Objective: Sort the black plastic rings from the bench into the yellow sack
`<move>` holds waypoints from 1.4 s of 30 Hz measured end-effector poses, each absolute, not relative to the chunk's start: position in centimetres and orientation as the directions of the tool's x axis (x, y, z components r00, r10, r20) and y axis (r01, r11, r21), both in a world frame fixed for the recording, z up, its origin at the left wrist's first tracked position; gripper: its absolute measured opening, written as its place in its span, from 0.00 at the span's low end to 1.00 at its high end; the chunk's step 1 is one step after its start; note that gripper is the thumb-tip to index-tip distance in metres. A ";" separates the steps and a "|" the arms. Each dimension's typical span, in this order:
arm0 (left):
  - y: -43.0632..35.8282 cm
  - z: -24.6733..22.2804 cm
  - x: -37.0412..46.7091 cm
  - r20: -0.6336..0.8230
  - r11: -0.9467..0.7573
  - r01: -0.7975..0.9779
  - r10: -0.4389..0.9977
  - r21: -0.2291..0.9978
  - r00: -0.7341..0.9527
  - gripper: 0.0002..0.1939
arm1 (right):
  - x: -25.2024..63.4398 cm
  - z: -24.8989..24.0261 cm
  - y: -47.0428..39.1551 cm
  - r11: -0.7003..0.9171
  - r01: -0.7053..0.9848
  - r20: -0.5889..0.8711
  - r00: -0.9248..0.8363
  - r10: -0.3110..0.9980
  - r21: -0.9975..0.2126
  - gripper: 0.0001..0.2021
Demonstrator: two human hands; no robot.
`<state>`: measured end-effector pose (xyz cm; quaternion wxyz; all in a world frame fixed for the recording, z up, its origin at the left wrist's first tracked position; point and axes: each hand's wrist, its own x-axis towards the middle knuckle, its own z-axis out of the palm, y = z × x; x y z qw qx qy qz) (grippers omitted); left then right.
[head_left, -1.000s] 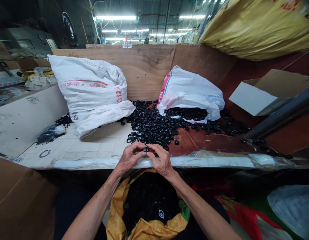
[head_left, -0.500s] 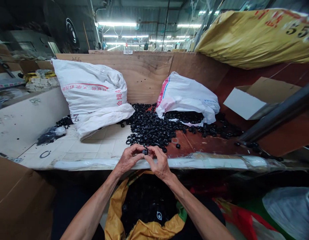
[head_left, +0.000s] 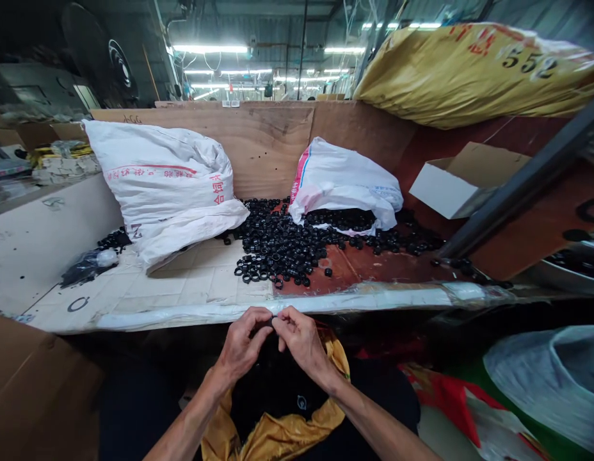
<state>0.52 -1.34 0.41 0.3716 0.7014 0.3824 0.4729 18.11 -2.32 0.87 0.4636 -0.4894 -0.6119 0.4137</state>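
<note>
My left hand (head_left: 244, 340) and my right hand (head_left: 297, 336) meet at the fingertips just in front of the bench edge. Pinched between them is a small black plastic part (head_left: 272, 321), mostly covered by the fingers. Below both hands, a yellow sack (head_left: 282, 442) gapes open, with dark pieces inside it. On the bench beyond lies a heap of small black plastic rings (head_left: 278, 246), some scattered toward the front.
Two white woven sacks, one at left (head_left: 167, 186) and one at right (head_left: 347, 179), rest on the bench. A white carton (head_left: 441, 189) stands by a slanted metal post (head_left: 513, 186). A yellow bag (head_left: 470, 77) sits above. White tape (head_left: 191, 314) covers the bench edge.
Both hands, still pinching the small black part, have come down and back from over the bench edge to above the sack. The view has turned slightly to the right.
</note>
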 end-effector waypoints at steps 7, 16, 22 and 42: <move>-2.7 -0.8 1.1 0.211 -0.225 0.045 0.956 0.973 0.203 0.10 | 18.6 -0.3 -3.2 0.361 0.224 0.333 -0.156 0.930 -0.905 0.08; -3.3 -1.3 1.0 0.124 -0.134 0.039 0.972 0.990 0.198 0.10 | 18.8 -0.2 -4.0 0.361 0.241 0.333 -0.152 0.931 -0.901 0.06; -4.3 -3.4 0.4 0.420 -0.509 0.342 0.855 0.790 0.303 0.11 | 17.7 -0.9 -4.8 -0.260 -0.194 -0.242 -0.114 0.964 -0.946 0.11; -5.7 -6.5 -0.1 0.575 -0.742 0.401 0.670 0.537 0.469 0.22 | 17.2 -4.0 -6.2 -0.488 -0.379 -0.459 -0.172 0.872 -0.786 0.14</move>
